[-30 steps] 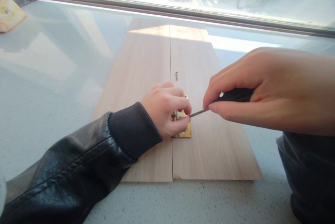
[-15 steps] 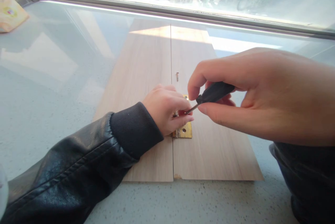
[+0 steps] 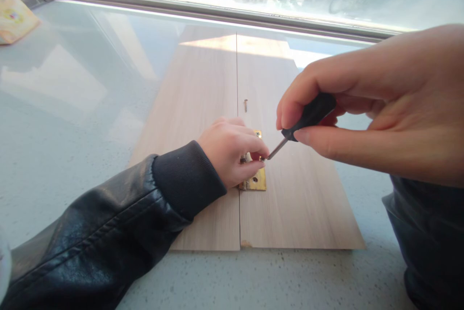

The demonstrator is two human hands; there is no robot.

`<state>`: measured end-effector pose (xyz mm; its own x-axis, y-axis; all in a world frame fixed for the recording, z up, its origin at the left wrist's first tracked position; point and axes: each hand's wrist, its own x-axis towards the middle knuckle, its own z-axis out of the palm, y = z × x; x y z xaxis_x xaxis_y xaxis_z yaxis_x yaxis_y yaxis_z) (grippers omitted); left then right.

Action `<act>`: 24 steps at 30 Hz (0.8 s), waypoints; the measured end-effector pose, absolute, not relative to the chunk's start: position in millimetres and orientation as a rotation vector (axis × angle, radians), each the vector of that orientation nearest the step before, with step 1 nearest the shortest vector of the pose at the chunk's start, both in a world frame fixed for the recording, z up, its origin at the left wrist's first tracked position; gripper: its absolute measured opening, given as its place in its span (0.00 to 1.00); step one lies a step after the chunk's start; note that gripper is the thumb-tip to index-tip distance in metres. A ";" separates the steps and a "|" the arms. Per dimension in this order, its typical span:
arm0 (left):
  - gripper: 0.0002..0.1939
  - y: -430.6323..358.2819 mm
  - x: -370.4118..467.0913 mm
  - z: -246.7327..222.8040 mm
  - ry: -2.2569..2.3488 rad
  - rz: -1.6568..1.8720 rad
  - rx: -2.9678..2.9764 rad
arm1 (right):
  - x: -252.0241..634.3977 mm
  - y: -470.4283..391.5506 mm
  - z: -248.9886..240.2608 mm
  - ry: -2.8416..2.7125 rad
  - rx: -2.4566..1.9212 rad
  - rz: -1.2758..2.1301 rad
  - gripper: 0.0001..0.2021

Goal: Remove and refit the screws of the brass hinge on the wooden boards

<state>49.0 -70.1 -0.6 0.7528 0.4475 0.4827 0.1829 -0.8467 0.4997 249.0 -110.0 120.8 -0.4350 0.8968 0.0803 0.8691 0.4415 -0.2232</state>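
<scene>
My right hand (image 3: 369, 107) grips a black-handled screwdriver (image 3: 311, 114), its thin metal shaft slanting down to the left. The tip is close beside a small screw (image 3: 262, 159) pinched between the thumb and forefinger of my left hand (image 3: 235, 153). Whether tip and screw touch, I cannot tell. Under the left fingers lies a brass-coloured hinge (image 3: 258, 183) over the seam of two pale wooden boards; the hand hides its left part. A screw head shows in the hinge's far hole, and the near hole is bare. Another loose screw (image 3: 245, 105) rests on the right board (image 3: 300, 204).
The left board (image 3: 195, 83) lies flush with the right one on a speckled pale countertop (image 3: 72, 155). Behind them runs a window frame (image 3: 217, 13). A soft yellowish packet (image 3: 16, 20) sits at the far left.
My right hand has drawn the screwdriver back, up and to the right, away from the left fingers. The pinched screw now shows more. My left hand has hardly moved.
</scene>
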 end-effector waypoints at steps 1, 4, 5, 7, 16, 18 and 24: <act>0.07 -70.3 49.1 -0.3 0.490 0.842 2.526 | 248.3 -108.4 120.0 -2.546 -1.480 0.177 0.05; 0.07 -70.5 49.1 0.4 0.498 0.805 2.530 | 249.3 -104.4 116.3 -2.597 -1.314 0.131 0.06; 0.07 -70.4 49.2 0.5 0.494 0.800 2.529 | 249.3 -104.0 115.6 -2.593 -1.297 0.134 0.06; 0.07 -70.1 49.5 0.4 0.474 0.816 2.521 | 247.7 -105.1 115.6 -2.600 -1.336 0.144 0.07; 0.06 -70.7 49.9 0.9 0.441 0.850 2.505 | 237.8 -116.0 121.7 -2.601 -1.422 0.111 0.07; 0.06 -70.8 50.0 0.2 0.449 0.873 2.501 | 235.1 -118.0 125.5 -2.591 -1.518 0.173 0.06; 0.05 -68.8 50.2 -3.4 0.443 0.862 2.475 | 228.0 -123.6 132.0 -2.609 -1.647 0.085 0.11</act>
<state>50.2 -68.8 -3.4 0.7493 0.4432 0.4920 0.1418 -0.8331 0.5346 228.0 -123.6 132.0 -0.4292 0.9030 0.0171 0.9000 0.4292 -0.0762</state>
